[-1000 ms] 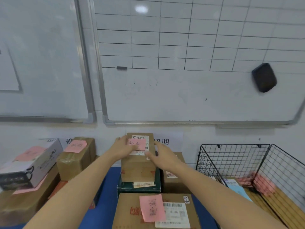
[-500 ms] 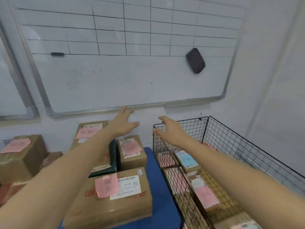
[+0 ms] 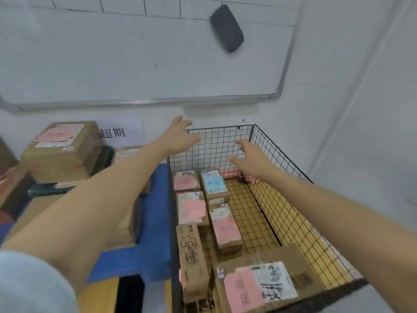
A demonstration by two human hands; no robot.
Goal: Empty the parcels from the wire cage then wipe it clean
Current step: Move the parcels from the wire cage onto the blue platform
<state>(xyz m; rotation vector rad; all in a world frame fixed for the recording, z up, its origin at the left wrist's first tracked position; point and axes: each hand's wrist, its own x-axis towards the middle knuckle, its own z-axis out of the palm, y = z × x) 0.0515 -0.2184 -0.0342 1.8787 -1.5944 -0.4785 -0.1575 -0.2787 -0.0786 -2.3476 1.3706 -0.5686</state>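
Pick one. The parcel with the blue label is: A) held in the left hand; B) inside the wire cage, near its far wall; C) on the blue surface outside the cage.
B: the blue-labelled parcel lies on the floor of the wire cage, close to its far wall.

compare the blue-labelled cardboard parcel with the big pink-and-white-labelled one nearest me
The blue-labelled cardboard parcel is small, at the far end; the big pink-and-white-labelled parcel is far larger, at the near end. Both are brown boxes inside the black wire cage.
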